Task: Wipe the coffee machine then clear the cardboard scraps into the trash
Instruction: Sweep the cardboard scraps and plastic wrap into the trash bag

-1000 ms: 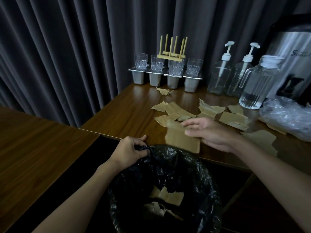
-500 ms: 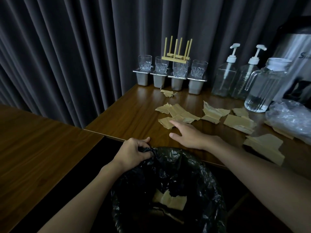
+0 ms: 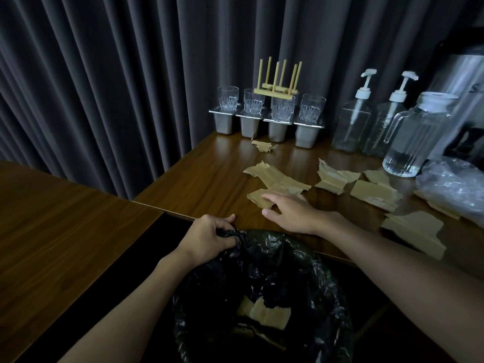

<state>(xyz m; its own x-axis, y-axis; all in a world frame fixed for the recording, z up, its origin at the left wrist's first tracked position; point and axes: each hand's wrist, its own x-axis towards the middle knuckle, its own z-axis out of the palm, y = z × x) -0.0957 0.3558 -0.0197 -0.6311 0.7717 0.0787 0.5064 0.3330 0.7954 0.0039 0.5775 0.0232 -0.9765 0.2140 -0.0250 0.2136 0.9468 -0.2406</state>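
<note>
1. So, nearest of all, a crinkly black trash bag (image 3: 309, 271) is seen lining a round bin, glossy and wrinkled, with a couple of flat tan cardboard pieces (image 3: 267, 314) already lying at the bottom.
2. The bag's bunched rim is pinched in the left hand (image 3: 209, 237), fingers clenched around the plastic right at the table's edge.
3. The right hand (image 3: 290, 213) is laid on the dark, wood-grain table (image 3: 209, 184), fingers spread flat and loosely curled over a torn cardboard scrap (image 3: 258, 196); nothing is lifted, so it's pressed rather than gripped.
4. Compared with half a second ago, the right hand has been slid a little further onto that scrap; the left-hand hold on the bag is unchanged.
5. Roughly seven ragged, corrugated scraps are still counted on the tabletop, including a folded cluster (image 3: 280, 179) just beyond the right hand, a big one (image 3: 416, 231) at the right edge and a small one (image 3: 264, 146) far back.
6. Crumpled clear plastic wrap (image 3: 453, 187) is sat on the right.
7. Further back: one ribbed glass pitcher (image 3: 416, 137), two clear pump bottles (image 3: 353, 121), four cut-glass tumblers (image 3: 228, 98) on four steel containers (image 3: 224, 123), and one wooden peg rack (image 3: 277, 85).
8. The shiny steel coffee machine (image 3: 468, 82) is tucked far right, against pleated grey curtains (image 3: 104, 74).
</note>
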